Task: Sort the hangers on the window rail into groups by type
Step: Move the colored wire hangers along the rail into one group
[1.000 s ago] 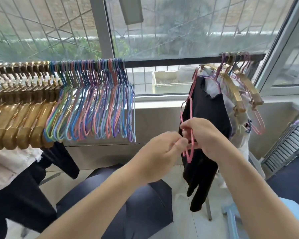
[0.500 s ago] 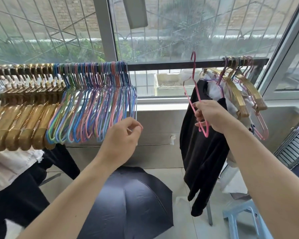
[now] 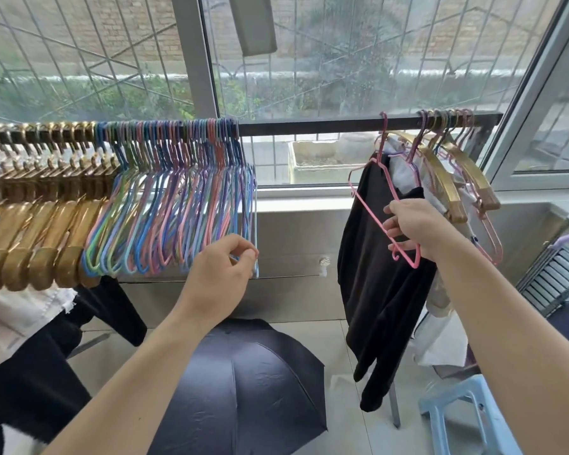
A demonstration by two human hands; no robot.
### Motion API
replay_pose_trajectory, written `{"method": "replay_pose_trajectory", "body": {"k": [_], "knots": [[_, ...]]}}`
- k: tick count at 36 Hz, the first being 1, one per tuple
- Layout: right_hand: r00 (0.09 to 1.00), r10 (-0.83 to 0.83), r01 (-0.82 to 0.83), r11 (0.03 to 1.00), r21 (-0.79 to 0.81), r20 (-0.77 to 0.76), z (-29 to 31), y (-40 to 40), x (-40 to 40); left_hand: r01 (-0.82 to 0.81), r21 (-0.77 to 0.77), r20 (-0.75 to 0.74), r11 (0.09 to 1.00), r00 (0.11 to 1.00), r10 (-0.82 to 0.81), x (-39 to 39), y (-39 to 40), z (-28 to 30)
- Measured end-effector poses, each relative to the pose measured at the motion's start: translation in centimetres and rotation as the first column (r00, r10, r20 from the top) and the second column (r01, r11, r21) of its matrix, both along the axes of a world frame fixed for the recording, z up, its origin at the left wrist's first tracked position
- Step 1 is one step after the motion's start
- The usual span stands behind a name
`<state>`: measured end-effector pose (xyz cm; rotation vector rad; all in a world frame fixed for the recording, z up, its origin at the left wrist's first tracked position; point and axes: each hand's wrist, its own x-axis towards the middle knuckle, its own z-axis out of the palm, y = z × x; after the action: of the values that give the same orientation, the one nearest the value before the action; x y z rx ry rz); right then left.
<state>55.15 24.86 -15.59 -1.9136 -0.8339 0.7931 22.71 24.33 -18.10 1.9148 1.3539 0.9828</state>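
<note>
The right hand (image 3: 418, 229) grips a thin pink wire hanger (image 3: 384, 205) hooked on the dark metal rail (image 3: 309, 128); left hand (image 3: 222, 274) fingers (image 3: 248, 254) pinch the outermost pastel wire hanger (image 3: 254, 221).

No readable text, label, brand, number or sign is showing anywhere in the head view.
</note>
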Motion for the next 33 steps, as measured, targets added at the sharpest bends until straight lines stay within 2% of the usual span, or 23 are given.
{"method": "replay_pose_trajectory", "body": {"k": [1, 2, 3, 4, 5, 6, 7, 8, 9, 11, 13, 15, 19, 23, 29, 33], "knots": [[0.999, -0.002, 0.003, 1.0, -0.016, 0.055, 0.0, -0.2, 0.0, -0.004, -0.001, 0.003, 1.0, 1.0, 0.004, -0.1, 0.0, -0.1], [0.977, 0.01, -0.002, 0.999, -0.037, 0.211, 0.1, -0.4, -0.1, -0.007, -0.002, 0.004, 1.0, 1.0, 0.007, -0.3, -0.1, -0.2], [0.9, 0.017, 0.006, 0.999, -0.051, 0.435, 0.2, -0.6, -0.2, -0.014, -0.004, 0.004, 1.0, 1.0, 0.014, -0.5, -0.1, -0.3], [0.767, -0.002, 0.018, 1.0, -0.019, 0.641, 0.0, -0.8, -0.5, -0.024, -0.007, 0.005, 1.0, 1.0, 0.024, -0.8, -0.2, -0.4], [0.615, -0.059, -0.004, 0.997, 0.078, 0.786, 0.0, -1.0, -1.1, -0.038, -0.01, 0.009, 0.999, 0.999, 0.038, -1.1, -0.1, -0.4], [0.531, -0.145, -0.048, 0.978, 0.201, 0.835, 0.3, -1.4, -2.1, -0.047, -0.019, 0.011, 0.999, 0.999, 0.047, -1.3, -0.2, -0.5], [0.527, -0.212, -0.106, 0.944, 0.311, 0.823, 0.6, -1.4, -3.4, -0.059, -0.028, 0.014, 0.998, 0.998, 0.06, -1.6, -0.1, -0.6], [0.575, -0.213, -0.164, 0.916, 0.366, 0.79, 1.1, -1.5, -4.9, -0.071, -0.036, 0.017, 0.997, 0.997, 0.071, -1.8, -0.1, -0.7], [0.658, -0.141, -0.215, 0.906, 0.364, 0.74, 1.0, -1.0, -6.5, -0.083, -0.038, 0.014, 0.996, 0.996, 0.083, -2.2, 0.1, -0.7], [0.778, 0.128, -0.327, 0.919, 0.222, 0.615, 0.4, 0.1, -9.5, -0.113, -0.024, 0.003, 0.993, 0.994, 0.113, -2.8, 0.3, -0.6], [0.802, 0.343, -0.435, 0.896, 0.085, 0.489, -0.9, 1.3, -12.3, -0.135, -0.014, 0.011, 0.991, 0.991, 0.135, -3.3, 0.5, -0.5], [0.808, 0.439, -0.483, 0.875, 0.016, 0.392, -2.2, 2.4, -14.7, -0.148, -0.011, 0.016, 0.989, 0.989, 0.148, -3.7, 0.7, -0.3], [0.88, 0.424, -0.442, 0.896, 0.041, 0.214, -3.9, 4.7, -18.5, -0.164, 0.01, 0.007, 0.986, 0.986, 0.164, -4.4, 0.8, 0.1], [0.915, 0.383, -0.393, 0.917, 0.07, 0.126, -4.5, 5.7, -20.5, -0.19, 0.028, 0.011, 0.981, 0.982, 0.19, -5.2, 0.8, 0.4], [0.913, 0.394, -0.4, 0.915, 0.051, 0.104, -4.4, 5.9, -20.9, -0.205, 0.015, 0.022, 0.979, 0.979, 0.205, -5.6, 0.8, 0.6], [0.919, 0.368, -0.379, 0.924, 0.058, 0.142, -4.3, 5.6, -20.7, -0.201, 0.013, 0.042, 0.979, 0.979, 0.2, -5.6, 0.8, 0.8]]}}
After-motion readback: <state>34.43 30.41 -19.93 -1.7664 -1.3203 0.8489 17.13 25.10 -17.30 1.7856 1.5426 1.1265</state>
